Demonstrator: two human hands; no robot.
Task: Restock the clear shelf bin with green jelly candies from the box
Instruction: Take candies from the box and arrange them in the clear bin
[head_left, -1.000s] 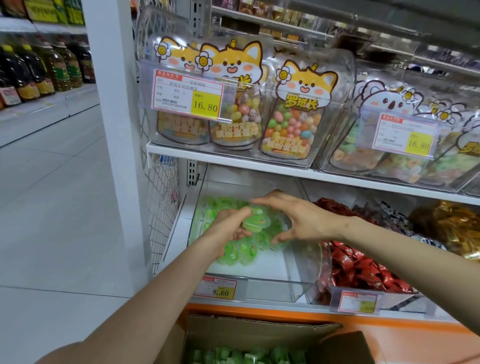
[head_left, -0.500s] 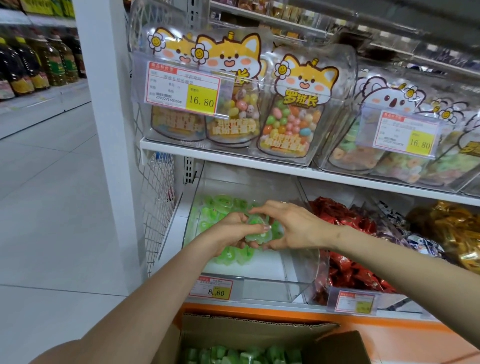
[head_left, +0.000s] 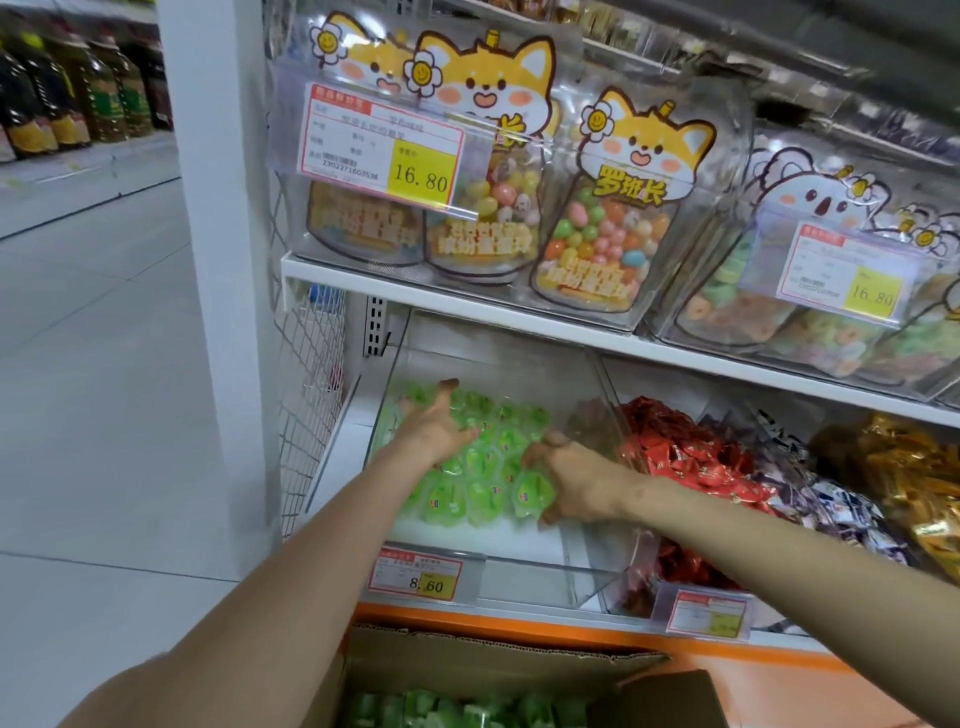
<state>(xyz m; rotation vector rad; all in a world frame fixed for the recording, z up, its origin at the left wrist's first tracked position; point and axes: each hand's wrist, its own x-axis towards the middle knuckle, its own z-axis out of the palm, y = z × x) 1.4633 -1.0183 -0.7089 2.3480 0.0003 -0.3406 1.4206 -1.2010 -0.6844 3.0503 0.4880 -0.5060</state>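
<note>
Green jelly candies (head_left: 483, 470), translucent cups with sealed lids: one loose heap in the clear plastic shelf bin (head_left: 524, 569) on the lower shelf, lying across its back and middle, with white floor showing at the front. Left hand (head_left: 434, 428): palm down on the heap's far left, fingers spread and straight. Right hand (head_left: 579, 480): at the heap's near right corner, thumb and fingers curled round a candy there. Brown cardboard box (head_left: 467, 662): open, below the shelf, more green candies inside. Red-wrapped sweets (head_left: 685, 457): neighbouring bin, right. Price tag (head_left: 415, 577): on the bin front, reads 8.60.
</note>
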